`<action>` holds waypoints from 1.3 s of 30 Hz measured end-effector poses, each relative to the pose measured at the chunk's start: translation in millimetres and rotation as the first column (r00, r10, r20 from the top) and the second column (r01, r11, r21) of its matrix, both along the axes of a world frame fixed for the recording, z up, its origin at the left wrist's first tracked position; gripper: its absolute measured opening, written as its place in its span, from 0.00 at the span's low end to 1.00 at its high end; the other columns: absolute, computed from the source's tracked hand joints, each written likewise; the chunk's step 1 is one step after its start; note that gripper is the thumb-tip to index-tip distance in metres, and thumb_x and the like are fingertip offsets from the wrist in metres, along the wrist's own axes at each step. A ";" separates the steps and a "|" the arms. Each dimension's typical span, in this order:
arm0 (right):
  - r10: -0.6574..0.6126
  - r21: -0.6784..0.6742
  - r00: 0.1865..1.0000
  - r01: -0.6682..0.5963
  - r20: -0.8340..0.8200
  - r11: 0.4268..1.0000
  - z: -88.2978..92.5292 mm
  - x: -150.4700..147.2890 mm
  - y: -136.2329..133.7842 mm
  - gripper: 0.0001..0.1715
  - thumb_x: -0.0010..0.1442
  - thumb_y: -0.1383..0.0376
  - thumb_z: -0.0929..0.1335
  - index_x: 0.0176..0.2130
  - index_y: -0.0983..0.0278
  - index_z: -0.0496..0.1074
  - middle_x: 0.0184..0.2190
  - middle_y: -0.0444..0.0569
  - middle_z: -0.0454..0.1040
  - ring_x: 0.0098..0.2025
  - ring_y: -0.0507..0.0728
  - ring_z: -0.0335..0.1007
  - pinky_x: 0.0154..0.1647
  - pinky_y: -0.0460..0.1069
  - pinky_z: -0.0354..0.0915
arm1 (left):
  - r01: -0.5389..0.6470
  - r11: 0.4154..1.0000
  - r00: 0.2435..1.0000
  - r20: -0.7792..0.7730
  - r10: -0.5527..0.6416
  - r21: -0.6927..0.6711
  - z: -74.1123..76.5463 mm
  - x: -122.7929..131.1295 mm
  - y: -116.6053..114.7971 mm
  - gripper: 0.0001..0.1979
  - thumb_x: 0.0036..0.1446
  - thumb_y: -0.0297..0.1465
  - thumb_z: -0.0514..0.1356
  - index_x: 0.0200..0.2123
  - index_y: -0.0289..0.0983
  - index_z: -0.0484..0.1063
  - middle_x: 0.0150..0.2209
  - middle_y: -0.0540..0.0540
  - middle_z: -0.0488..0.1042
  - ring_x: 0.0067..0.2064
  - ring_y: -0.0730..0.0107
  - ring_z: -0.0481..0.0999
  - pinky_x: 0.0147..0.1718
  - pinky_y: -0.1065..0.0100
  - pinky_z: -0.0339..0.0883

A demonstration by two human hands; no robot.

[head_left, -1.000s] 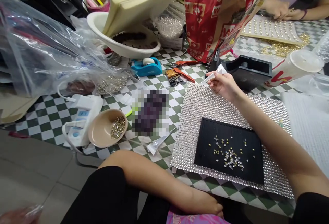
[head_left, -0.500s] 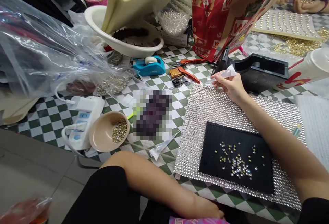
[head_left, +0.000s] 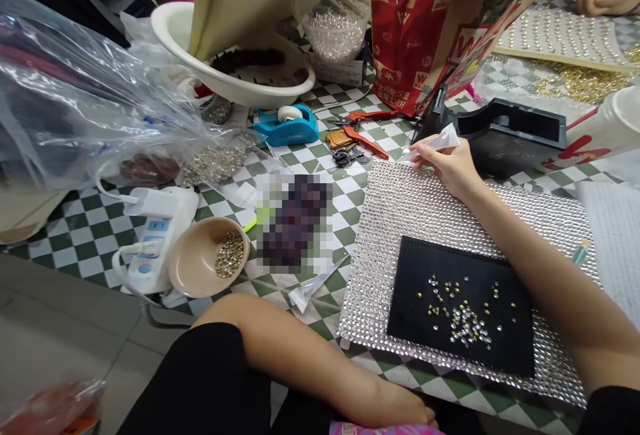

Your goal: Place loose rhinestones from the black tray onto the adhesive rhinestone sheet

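Note:
My right hand [head_left: 453, 165] pinches a small translucent plastic cone [head_left: 443, 140], its narrow end pointing left. It rests near the far edge of a sheet covered in rows of shiny rhinestones [head_left: 385, 222]. On that sheet lies a black grooved tray [head_left: 415, 268] with loose clear and gold rhinestones [head_left: 467, 325] scattered over it. My right forearm crosses the sheet beside the tray. Low in my lap lies my left hand [head_left: 407, 408], its fingers mostly hidden below the table edge. A second translucent cone [head_left: 307, 294] lies left of the sheet.
Left stand a beige bowl of rhinestones [head_left: 193, 248] and a power strip [head_left: 160, 235]. Behind are a blue tape dispenser [head_left: 287, 127], orange-handled pliers [head_left: 367, 142], a white basin [head_left: 230, 92], a red paper bag [head_left: 405, 35] and a black holder [head_left: 525, 135]. Another person's hand [head_left: 600, 0] shows far right.
The view has shifted slightly, so background things at the left sit a little further left. My right hand stays in place with the cone; my left hand has not visibly moved.

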State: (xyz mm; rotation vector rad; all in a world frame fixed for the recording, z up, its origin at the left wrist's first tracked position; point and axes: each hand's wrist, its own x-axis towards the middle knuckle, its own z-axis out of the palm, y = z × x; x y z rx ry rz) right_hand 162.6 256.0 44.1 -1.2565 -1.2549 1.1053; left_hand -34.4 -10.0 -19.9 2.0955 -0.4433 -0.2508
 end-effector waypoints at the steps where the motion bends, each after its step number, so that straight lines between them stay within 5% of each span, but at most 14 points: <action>1: 0.000 0.001 1.000 0.000 -0.004 1.000 0.0 -0.1 0.1 0.19 0.48 0.51 0.77 0.31 0.63 0.78 0.26 0.49 0.75 0.28 0.55 0.72 0.30 0.53 0.74 | 0.023 1.000 0.999 0.025 -0.022 -0.009 -2.2 0.0 -1.1 0.14 0.43 0.22 0.54 0.30 0.45 0.55 0.38 0.43 0.78 0.44 0.63 0.79 0.51 0.70 0.70; 10: 0.003 0.012 1.000 -0.003 0.024 1.000 -1.0 0.1 0.3 0.21 0.48 0.49 0.77 0.32 0.62 0.77 0.26 0.49 0.74 0.27 0.55 0.71 0.31 0.54 0.75 | 0.071 0.995 0.993 0.095 -0.065 -0.071 -9.4 0.1 -5.5 0.29 0.33 0.21 0.54 0.30 0.44 0.33 0.36 0.38 0.75 0.43 0.53 0.78 0.49 0.63 0.70; 16: 0.000 0.009 0.999 -0.001 0.037 1.000 -0.5 -0.8 0.2 0.22 0.46 0.47 0.77 0.31 0.62 0.77 0.25 0.49 0.74 0.25 0.54 0.71 0.30 0.54 0.75 | 0.066 0.994 0.993 0.108 -0.057 -0.089 -6.8 -3.4 -2.2 0.26 0.36 0.21 0.52 0.31 0.45 0.36 0.36 0.39 0.73 0.42 0.55 0.78 0.49 0.64 0.70; 27: -0.058 0.019 0.998 0.058 0.009 0.998 3.1 4.0 -4.6 0.17 0.48 0.52 0.77 0.30 0.62 0.77 0.24 0.48 0.74 0.24 0.53 0.70 0.28 0.54 0.74 | 0.057 0.995 0.991 0.128 -0.046 -0.086 -9.4 -4.0 -7.9 0.36 0.26 0.23 0.54 0.33 0.40 0.27 0.33 0.42 0.67 0.44 0.47 0.75 0.51 0.58 0.68; 39: -0.045 0.020 0.998 0.044 0.053 0.999 2.0 3.1 -4.9 0.17 0.50 0.52 0.76 0.31 0.63 0.76 0.26 0.49 0.73 0.25 0.54 0.71 0.31 0.55 0.75 | 0.024 0.992 0.992 0.129 -0.008 -0.122 -13.3 -1.9 -11.0 0.30 0.39 0.23 0.53 0.32 0.42 0.28 0.32 0.43 0.67 0.42 0.51 0.75 0.49 0.60 0.69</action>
